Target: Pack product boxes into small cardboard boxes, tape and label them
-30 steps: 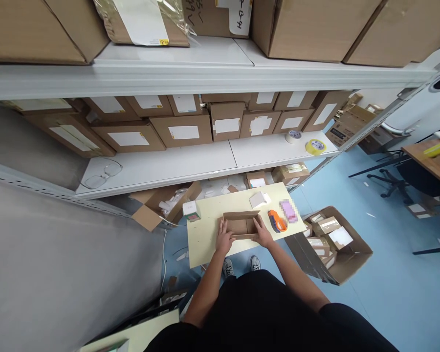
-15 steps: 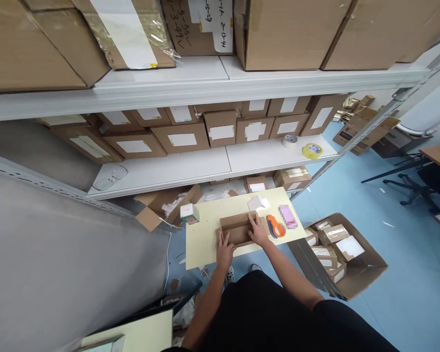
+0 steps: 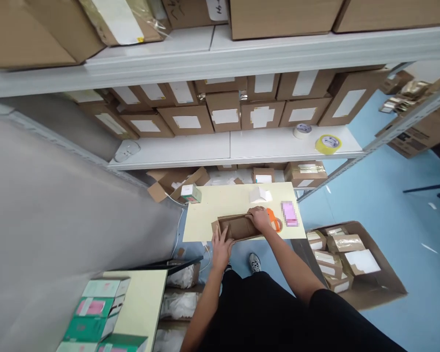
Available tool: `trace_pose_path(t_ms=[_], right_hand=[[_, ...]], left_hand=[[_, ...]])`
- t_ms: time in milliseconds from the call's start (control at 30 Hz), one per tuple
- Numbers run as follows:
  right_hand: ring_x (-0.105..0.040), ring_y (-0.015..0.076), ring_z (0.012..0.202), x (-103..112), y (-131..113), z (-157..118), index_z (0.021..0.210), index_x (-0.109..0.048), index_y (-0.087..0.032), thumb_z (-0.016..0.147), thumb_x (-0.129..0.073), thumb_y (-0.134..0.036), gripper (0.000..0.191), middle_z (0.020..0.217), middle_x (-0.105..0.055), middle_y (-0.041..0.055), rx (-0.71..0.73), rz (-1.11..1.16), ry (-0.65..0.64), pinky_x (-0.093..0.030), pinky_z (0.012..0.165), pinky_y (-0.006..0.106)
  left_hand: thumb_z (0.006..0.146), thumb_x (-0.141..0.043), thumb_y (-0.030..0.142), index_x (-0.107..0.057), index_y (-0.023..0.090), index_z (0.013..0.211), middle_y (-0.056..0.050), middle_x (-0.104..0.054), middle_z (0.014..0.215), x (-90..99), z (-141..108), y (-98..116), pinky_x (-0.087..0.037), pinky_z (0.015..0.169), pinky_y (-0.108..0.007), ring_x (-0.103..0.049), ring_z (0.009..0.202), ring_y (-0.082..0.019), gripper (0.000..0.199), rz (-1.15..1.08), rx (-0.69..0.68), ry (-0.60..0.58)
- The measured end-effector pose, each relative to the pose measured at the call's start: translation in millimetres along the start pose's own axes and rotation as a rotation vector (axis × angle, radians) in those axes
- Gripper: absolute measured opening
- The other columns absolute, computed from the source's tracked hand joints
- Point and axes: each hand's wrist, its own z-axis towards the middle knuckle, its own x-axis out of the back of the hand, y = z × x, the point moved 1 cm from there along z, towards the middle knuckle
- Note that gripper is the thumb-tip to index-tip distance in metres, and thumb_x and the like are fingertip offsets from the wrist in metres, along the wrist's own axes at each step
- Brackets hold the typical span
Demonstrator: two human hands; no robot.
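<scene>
An open cardboard box (image 3: 242, 227) sits near the front edge of the pale yellow board (image 3: 201, 220). My left hand (image 3: 222, 244) is at the box's left end, fingers spread, with some fingertips over the near wall. At the right end, my right hand (image 3: 259, 219) has its fingers curled over the box's edge. Just right of that hand lies an orange tape dispenser (image 3: 272, 218), partly covered by it. A blurred pink item (image 3: 289, 213) is farther right. Behind the box stand a folded white piece (image 3: 259, 194) and, at the left, a small white and green box (image 3: 191, 193).
A large carton (image 3: 385, 278) of taped parcels stands on the floor at the right. Shelves (image 3: 190, 149) with cardboard boxes and tape rolls (image 3: 328, 144) rise ahead. Green boxes (image 3: 86, 325) lie on a side table (image 3: 143, 298) at lower left.
The view has shifted, showing more of the side table. My right hand's fingers have curled over the box's right end, and my left fingers have moved over the left end.
</scene>
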Motion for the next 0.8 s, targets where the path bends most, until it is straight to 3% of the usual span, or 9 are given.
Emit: trace_pose_path(t_ms=[133,267,333,433,567,667,800], right_hand=[[-0.059,0.0316,0.121,1,10,-17,0.104,-0.076,-0.027,0.099,-0.057,-0.044,0.026,0.11,-0.076,0.0103,0.029,-0.031,-0.08,-0.032,0.113,0.046],[-0.043,0.0348,0.145,-3,2,-31,0.13,-0.069,-0.028,0.093,-0.062,-0.035,0.038,0.141,-0.065,0.0083,0.106,-0.055,-0.048,-0.023,0.123,0.055],[-0.034,0.0355,0.152,-9,-11,-37,0.138,-0.063,-0.026,0.091,-0.06,-0.033,0.048,0.154,-0.055,0.0086,0.167,-0.011,-0.003,-0.025,0.124,0.058],[-0.028,0.0356,0.155,-19,-40,-45,0.139,-0.063,-0.022,0.09,-0.058,-0.03,0.05,0.159,-0.049,0.0098,0.267,0.065,0.031,-0.028,0.124,0.059],[-0.029,0.0338,0.155,-39,-88,-58,0.137,-0.065,-0.022,0.089,-0.057,-0.027,0.049,0.158,-0.05,0.0093,0.413,0.113,0.007,-0.029,0.126,0.059],[-0.038,0.0327,0.151,-63,-133,-75,0.133,-0.066,-0.02,0.09,-0.056,-0.026,0.045,0.154,-0.054,0.0112,0.566,0.154,0.005,-0.035,0.124,0.059],[-0.048,0.0312,0.143,-112,-202,-120,0.13,-0.067,-0.02,0.09,-0.057,-0.026,0.042,0.15,-0.057,0.0129,0.767,0.195,-0.054,-0.041,0.12,0.057]], left_hand=[[0.096,-0.063,0.032,-0.077,0.026,0.097,-0.002,-0.036,0.168,-4.7,-21,16,-0.017,0.128,-0.063,-0.007,0.161,-0.035,0.015,0.003,0.031,0.023],[0.095,-0.067,0.032,-0.077,0.026,0.096,-0.002,-0.03,0.17,-4.3,-50,23,-0.016,0.128,-0.064,-0.01,0.161,-0.035,0.012,0.027,0.079,0.055],[0.092,-0.07,0.03,-0.077,0.027,0.096,-0.001,-0.031,0.17,-3.6,-67,22,-0.012,0.127,-0.067,-0.011,0.161,-0.035,0.008,0.023,0.131,0.088],[0.091,-0.072,0.025,-0.076,0.027,0.093,-0.001,-0.036,0.168,-0.7,-92,17,-0.007,0.125,-0.073,-0.011,0.16,-0.038,0.005,0.015,0.253,0.171],[0.089,-0.071,0.018,-0.075,0.023,0.086,-0.004,-0.037,0.167,9.0,-136,4,-0.02,0.124,-0.073,-0.011,0.16,-0.04,0.006,0.023,0.35,0.287],[0.088,-0.071,0.015,-0.073,0.02,0.084,-0.007,-0.035,0.168,18.0,-187,-10,-0.027,0.122,-0.072,-0.01,0.16,-0.039,0.007,0.057,0.357,0.422],[0.09,-0.064,0.008,-0.069,0.017,0.078,-0.011,-0.03,0.17,23.0,-277,-26,-0.035,0.121,-0.066,-0.005,0.161,-0.036,0.015,0.053,0.452,0.563]])
